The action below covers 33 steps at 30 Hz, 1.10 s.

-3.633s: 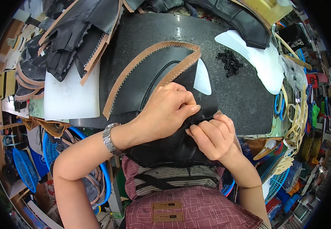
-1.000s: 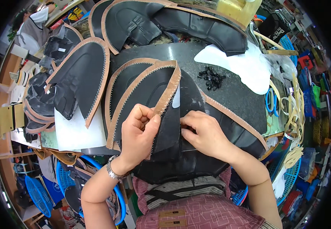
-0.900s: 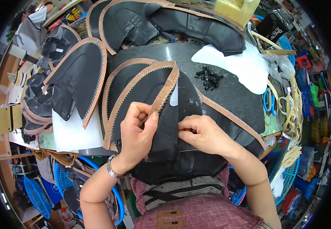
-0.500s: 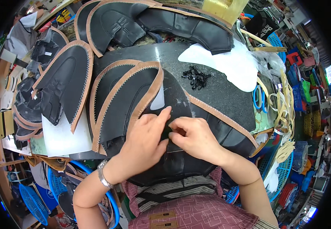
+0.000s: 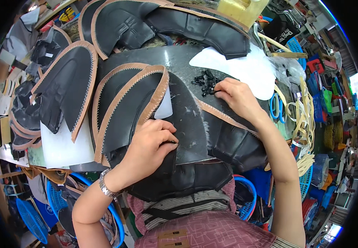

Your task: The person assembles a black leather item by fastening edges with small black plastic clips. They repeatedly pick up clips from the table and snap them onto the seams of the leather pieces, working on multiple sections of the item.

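A black leather shoe upper (image 5: 123, 111) with a tan edge and pale zigzag stitching lies in front of me, its dark panel reaching toward my body. My left hand (image 5: 152, 142) is closed on its inner black edge, thumb and fingers pinched together. Farther right, my right hand (image 5: 239, 97) has thumb and fingertips closed at the near right side of a pile of small black parts (image 5: 204, 82). A dark bit shows at those fingertips; its exact kind is too small to tell. A tan-edged black piece (image 5: 236, 144) lies below the right forearm.
More black uppers (image 5: 125, 25) lie at the back, with another (image 5: 71, 78) at the left. White sheets (image 5: 249, 68) rest beyond the pile. Blue-handled scissors (image 5: 276, 107) and pale straps (image 5: 307, 111) are at the right. Blue baskets (image 5: 32, 219) stand below the table.
My right hand has left the spot beside my left hand and moved right and away to the pile of small black parts. My left hand has shifted slightly left and nearer.
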Motion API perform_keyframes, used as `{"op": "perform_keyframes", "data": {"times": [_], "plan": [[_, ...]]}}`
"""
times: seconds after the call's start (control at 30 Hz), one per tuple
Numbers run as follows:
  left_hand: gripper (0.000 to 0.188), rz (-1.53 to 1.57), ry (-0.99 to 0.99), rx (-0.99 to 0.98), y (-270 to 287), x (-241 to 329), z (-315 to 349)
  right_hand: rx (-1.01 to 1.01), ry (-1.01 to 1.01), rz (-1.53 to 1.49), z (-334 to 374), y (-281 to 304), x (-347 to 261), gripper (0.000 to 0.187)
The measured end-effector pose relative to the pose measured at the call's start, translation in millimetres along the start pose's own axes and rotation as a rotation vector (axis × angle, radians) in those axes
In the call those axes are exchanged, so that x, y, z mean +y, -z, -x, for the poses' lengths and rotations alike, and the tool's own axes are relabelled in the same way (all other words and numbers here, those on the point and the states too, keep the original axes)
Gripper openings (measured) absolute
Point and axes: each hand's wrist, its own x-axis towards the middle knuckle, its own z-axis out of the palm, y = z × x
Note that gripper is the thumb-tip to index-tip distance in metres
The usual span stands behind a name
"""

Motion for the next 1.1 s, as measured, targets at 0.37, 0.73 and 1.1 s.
{"op": "perform_keyframes", "data": {"times": [0.37, 0.73, 1.1], "plan": [[0.01, 0.011, 0.032, 0.042, -2, -3, 2, -0.128, 0.208, -0.271, 13, -8, -109, 0.043], [0.011, -0.034, 0.015, 0.123, -14, -4, 3, -0.084, 0.034, -0.569, 10, -17, -113, 0.077], [0.007, 0.051, -0.017, 0.032, -3, -8, 2, -0.081, -0.086, -0.675, 17, -20, -116, 0.086]]}}
